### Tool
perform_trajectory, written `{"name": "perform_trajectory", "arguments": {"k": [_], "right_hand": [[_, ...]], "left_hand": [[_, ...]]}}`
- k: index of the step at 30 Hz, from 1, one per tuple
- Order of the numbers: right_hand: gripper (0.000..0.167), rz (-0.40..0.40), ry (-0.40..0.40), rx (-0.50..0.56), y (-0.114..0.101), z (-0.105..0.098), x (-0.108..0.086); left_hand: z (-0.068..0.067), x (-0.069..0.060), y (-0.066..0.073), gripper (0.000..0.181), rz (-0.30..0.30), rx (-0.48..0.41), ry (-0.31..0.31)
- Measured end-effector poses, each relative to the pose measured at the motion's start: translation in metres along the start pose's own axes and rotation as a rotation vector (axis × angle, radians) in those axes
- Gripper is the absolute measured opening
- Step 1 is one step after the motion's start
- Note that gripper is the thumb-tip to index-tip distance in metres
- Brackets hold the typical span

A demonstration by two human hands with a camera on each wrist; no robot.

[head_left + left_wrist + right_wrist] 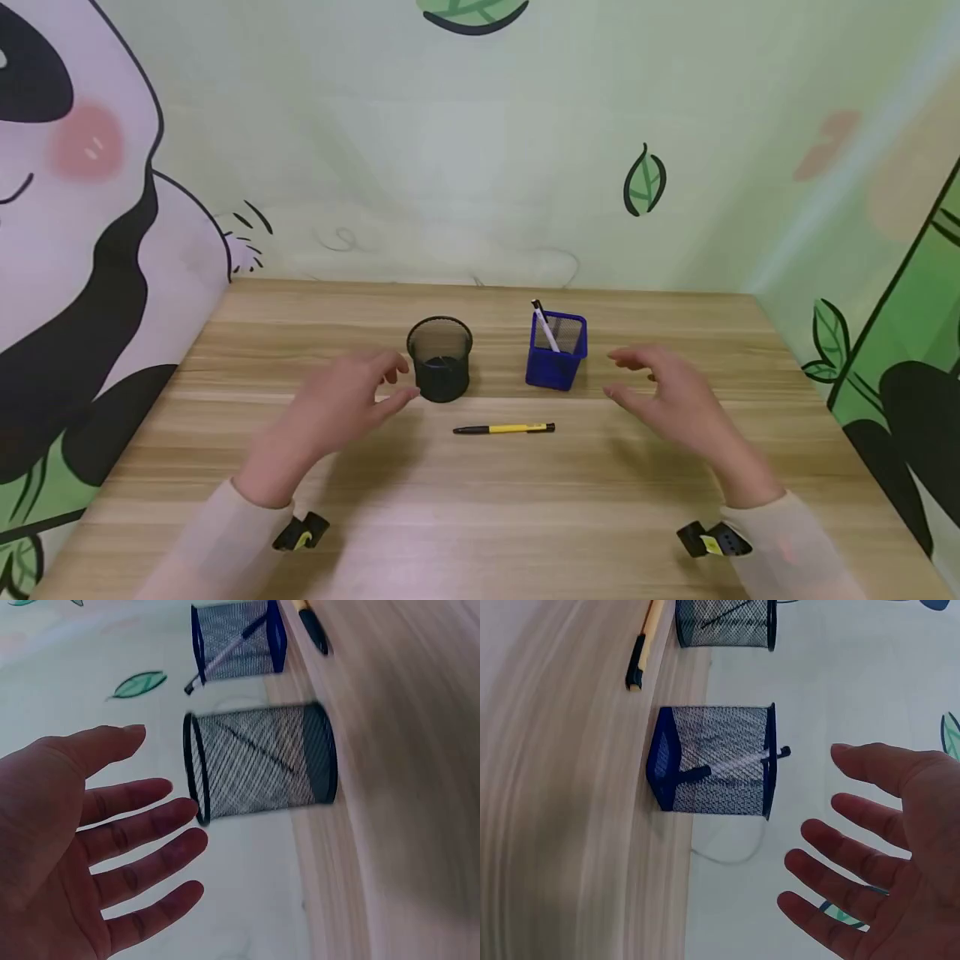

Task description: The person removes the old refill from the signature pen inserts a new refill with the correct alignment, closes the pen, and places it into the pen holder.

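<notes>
A round black mesh pen holder (442,379) stands upright, with my left hand (337,400) close to its left side, fingers spread and holding nothing. To its right is a square blue mesh pen holder (553,369), where a white pen (547,327) with a black end leans inside. My right hand (671,400) hovers to the right of the blue holder, apart from it, its fingers relaxed and bare. On the table in front of both holders lies a yellow and black pen (506,428). Through the mesh of the black holder (262,765) the left wrist view shows a dark thin line.
The wood-grain table (480,517) ends at a pale green wall (480,183) painted with leaves and a panda (45,250). Another painted panel (915,350) borders the table on the right. Each wrist carries a black strap (302,532) over a light sleeve.
</notes>
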State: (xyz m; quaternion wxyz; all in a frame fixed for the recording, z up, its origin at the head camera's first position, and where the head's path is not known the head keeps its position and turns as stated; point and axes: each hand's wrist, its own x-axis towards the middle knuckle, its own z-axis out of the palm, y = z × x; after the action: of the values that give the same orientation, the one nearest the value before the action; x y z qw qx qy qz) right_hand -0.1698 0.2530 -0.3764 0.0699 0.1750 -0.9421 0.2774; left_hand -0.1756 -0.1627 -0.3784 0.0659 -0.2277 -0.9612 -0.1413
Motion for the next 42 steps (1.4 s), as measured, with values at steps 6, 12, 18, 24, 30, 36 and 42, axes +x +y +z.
{"name": "perform_trajectory", "arguments": {"k": [6, 12, 18, 24, 30, 36, 42], "right_hand": [[0.030, 0.004, -0.103, 0.009, -0.010, 0.016, 0.002], [0.028, -0.019, -0.265, -0.023, -0.018, 0.040, 0.009], [0.030, 0.004, -0.347, -0.061, -0.019, 0.060, 0.019], [0.032, -0.006, -0.377, -0.094, -0.020, 0.074, 0.027], [0.027, 0.013, -0.396, -0.072, -0.021, 0.082, 0.031], [0.023, 0.014, -0.394, -0.080, -0.019, 0.087, 0.033], [0.017, 0.006, -0.396, -0.062, -0.019, 0.091, 0.035]], "left_hand": [[0.018, 0.005, 0.018, 0.033, 0.047, -0.037, -0.086], [0.040, 0.014, 0.040, 0.038, 0.111, -0.109, -0.222], [0.059, 0.032, 0.058, 0.036, 0.160, -0.074, -0.261], [0.074, 0.045, 0.068, 0.032, 0.157, -0.040, -0.289], [0.080, 0.051, 0.075, 0.029, 0.138, -0.010, -0.318], [0.082, 0.054, 0.076, 0.028, 0.125, -0.020, -0.326], [0.083, 0.056, 0.075, 0.026, 0.110, -0.034, -0.341]]}}
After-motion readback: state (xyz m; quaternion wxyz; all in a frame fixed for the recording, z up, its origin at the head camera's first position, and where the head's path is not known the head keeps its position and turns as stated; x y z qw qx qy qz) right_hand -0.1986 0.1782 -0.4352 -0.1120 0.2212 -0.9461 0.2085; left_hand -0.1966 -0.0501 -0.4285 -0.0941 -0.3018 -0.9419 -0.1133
